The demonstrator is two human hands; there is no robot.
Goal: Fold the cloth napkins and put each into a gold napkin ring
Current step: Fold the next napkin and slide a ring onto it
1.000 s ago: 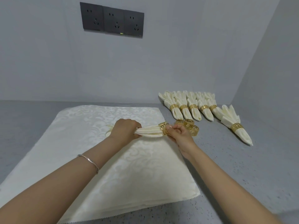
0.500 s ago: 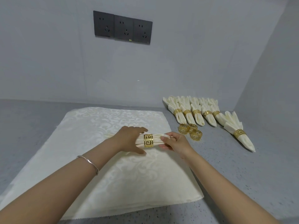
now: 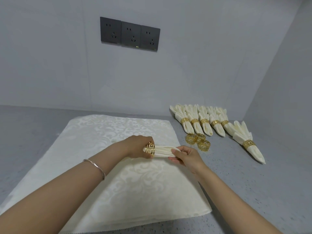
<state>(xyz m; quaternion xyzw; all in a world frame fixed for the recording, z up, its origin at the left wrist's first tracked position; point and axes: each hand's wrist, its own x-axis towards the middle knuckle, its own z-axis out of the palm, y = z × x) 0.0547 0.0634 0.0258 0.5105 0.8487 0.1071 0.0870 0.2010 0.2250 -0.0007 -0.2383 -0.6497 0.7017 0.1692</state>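
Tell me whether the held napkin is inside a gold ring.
In: the gold ring, gripped by the left hand, encircles the folded napkin; the right hand pinches its free end.

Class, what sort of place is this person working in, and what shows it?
Likely a back-of-house prep corner, perhaps in a restaurant or hotel: a grey counter against plain walls with wall sockets, a row of ringed napkins laid out, and loose gold rings waiting.
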